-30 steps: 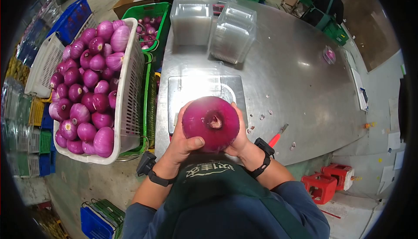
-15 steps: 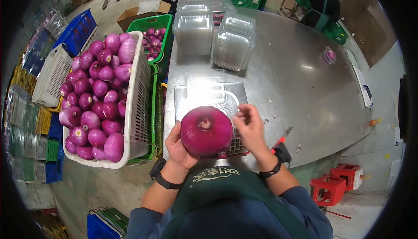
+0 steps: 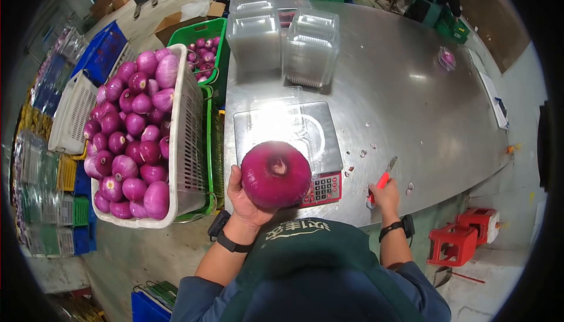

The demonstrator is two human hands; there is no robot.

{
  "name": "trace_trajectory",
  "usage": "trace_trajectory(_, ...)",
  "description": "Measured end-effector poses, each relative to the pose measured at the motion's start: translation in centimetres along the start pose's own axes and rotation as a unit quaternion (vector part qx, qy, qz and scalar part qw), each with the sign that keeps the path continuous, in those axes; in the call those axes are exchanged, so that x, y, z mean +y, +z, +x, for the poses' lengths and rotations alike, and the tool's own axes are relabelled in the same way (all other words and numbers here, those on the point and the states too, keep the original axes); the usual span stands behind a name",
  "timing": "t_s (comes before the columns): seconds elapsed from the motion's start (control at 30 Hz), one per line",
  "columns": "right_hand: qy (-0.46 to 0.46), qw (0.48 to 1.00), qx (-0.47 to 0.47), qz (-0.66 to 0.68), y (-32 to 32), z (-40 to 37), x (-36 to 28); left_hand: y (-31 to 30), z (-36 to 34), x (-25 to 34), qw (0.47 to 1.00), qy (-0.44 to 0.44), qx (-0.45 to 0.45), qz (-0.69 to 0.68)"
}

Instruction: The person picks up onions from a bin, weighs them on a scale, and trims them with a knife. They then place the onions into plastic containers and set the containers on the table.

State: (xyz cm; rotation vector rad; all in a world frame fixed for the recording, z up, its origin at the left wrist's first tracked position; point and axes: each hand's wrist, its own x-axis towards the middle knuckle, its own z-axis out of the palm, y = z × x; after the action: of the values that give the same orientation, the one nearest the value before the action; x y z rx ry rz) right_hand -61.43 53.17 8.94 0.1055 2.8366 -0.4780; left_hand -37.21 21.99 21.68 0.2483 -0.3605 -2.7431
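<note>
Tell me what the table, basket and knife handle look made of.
Table: likely stainless steel, brushed sheen with glare patches. Basket: seemingly moulded plastic, matte off-white, slotted walls. Knife handle: probably plastic, bright red; too small to be sure.

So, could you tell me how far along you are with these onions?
Done: peel scraps lie on the table, and what looks like one packed onion sits at its far edge. In hand: the left hand holds a large onion by the scale; the right hand grips the red-handled knife. Left: the white basket is heaped with onions, and the clear trays stand stacked.
</note>
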Motion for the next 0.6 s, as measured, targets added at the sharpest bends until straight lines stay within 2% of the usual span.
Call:
trace_trajectory(0.13, -0.020, 0.999, -0.003, 0.025, 2.3, 3.5, 2.2, -0.5, -0.2, 0.1, 0.999, 0.018, 0.000, 0.027)
trace_trajectory(0.2, -0.041, 0.978, -0.023, 0.205, 2.9, 3.9, 2.8, -0.6, -0.2, 0.3, 0.999, 0.027, 0.000, 0.027)
trace_trajectory(0.23, -0.046, 0.977, -0.026, 0.206, 3.2, 4.3, 2.9, -0.5, -0.1, 0.4, 0.999, 0.030, -0.001, 0.026)
trace_trajectory(0.27, -0.017, 0.922, -0.107, 0.371, 2.1, 3.8, 2.1, -0.3, 0.0, 0.4, 0.999, 0.036, -0.002, 0.028)
trace_trajectory(0.3, 0.014, 0.833, -0.186, 0.521, 1.0, 3.0, 1.1, 0.1, 0.1, 0.5, 0.999, 0.050, 0.008, 0.018)
trace_trajectory(0.33, 0.006, 0.831, -0.187, 0.524, 0.0, 2.1, -0.3, 0.5, 0.3, 0.8, 0.998, 0.065, 0.016, 0.010)
trace_trajectory(0.4, 0.023, 0.784, -0.195, 0.589, -1.7, 0.3, -3.2, 1.3, 1.4, 1.8, 0.997, 0.077, 0.014, 0.002)
trace_trajectory(0.43, 0.010, 0.781, -0.195, 0.593, -2.0, -0.1, -4.1, 1.6, 2.0, 2.4, 0.996, 0.084, 0.017, -0.010)
trace_trajectory(0.5, 0.027, 0.760, -0.243, 0.603, -2.3, -0.8, -4.7, 1.1, 3.3, 4.3, 0.996, 0.085, -0.028, 0.018)
trace_trajectory(0.6, 0.009, 0.771, -0.253, 0.584, -1.1, -0.7, -4.8, 1.2, 4.7, 6.1, 0.987, 0.158, 0.001, 0.018)
